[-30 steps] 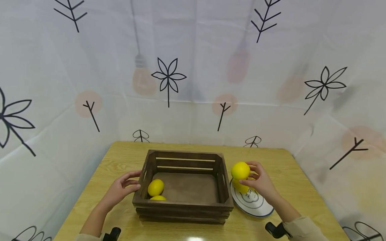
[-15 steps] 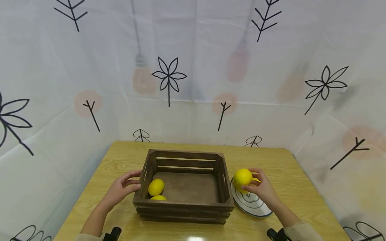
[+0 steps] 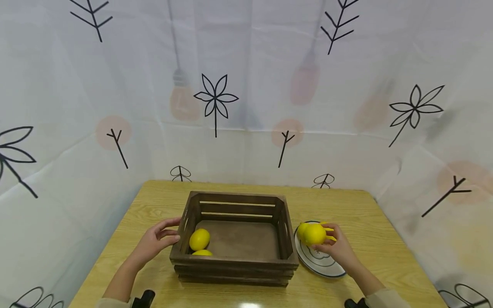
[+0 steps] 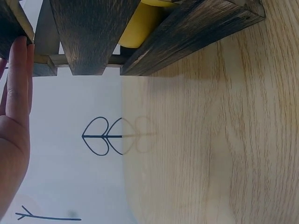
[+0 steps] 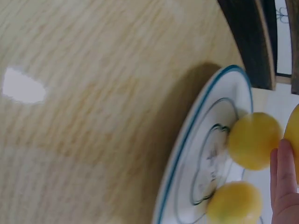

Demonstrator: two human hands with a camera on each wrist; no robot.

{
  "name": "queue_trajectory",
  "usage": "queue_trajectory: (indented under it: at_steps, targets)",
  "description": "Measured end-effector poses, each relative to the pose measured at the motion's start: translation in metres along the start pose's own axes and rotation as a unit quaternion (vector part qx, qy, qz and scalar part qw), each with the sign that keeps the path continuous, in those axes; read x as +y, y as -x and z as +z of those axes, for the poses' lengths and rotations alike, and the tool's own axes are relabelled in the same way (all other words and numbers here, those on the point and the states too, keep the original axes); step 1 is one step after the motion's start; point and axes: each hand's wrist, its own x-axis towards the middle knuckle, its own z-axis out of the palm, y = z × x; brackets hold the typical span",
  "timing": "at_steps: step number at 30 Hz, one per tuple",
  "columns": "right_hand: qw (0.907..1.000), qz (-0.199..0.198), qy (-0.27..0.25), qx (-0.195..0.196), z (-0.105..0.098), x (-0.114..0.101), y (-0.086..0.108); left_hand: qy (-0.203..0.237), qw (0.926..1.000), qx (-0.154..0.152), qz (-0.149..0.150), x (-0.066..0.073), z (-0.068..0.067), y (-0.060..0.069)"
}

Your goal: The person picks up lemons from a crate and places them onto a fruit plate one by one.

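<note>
My right hand [image 3: 336, 244] holds a yellow lemon [image 3: 315, 234] by its right side, over the plate [image 3: 323, 269]. Two other lemons sit on that plate; in the right wrist view one lemon [image 5: 254, 141] is next to the fingers and another lemon [image 5: 235, 204] lies nearer the camera. The held fruit is cut off at that view's right edge. A dark wooden crate [image 3: 235, 266] stands left of the plate, with a lemon [image 3: 199, 239] and a partly hidden lemon [image 3: 202, 253] at its left end. Against the crate's left side rests my left hand [image 3: 155, 239], fingers extended.
The light wooden table [image 3: 331, 201] carries the crate and plate, which stand close together. The crate has slatted walls and an open top. A patterned white cloth [image 3: 246, 85] hangs behind the table and at both sides.
My right hand has come down and slightly to the right with the held lemon, closer to the plate and the lemons on it. The left hand and the crate are unchanged.
</note>
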Motion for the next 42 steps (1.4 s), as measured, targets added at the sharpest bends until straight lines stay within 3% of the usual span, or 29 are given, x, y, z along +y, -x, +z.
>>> queue_trajectory:
  at_steps: [4, 14, 23, 35, 42]
  targets:
    - [0.9997, 0.020, 0.010, 0.007, -0.002, 0.005, 0.001, 0.000, 1.0000, -0.002, 0.001, 0.000, 0.000, 0.000]
    - [0.9993, 0.025, 0.022, 0.017, -0.012, 0.013, 0.004, 0.000, 1.0000, -0.002, 0.005, 0.001, -0.001, 0.001]
    - [0.9960, 0.055, 0.068, 0.018, -0.016, 0.032, 0.009, -0.003, 1.0000, -0.004, 0.009, 0.000, -0.002, 0.000]
    - [0.9938, 0.049, 0.100, 0.007, -0.006, 0.039, 0.005, 0.000, 1.0000, -0.004, 0.005, 0.000, -0.002, 0.000]
    - [0.9930, 0.040, 0.111, 0.005, -0.006, 0.033, 0.006, -0.002, 1.0000, -0.004, 0.006, -0.001, -0.002, -0.001]
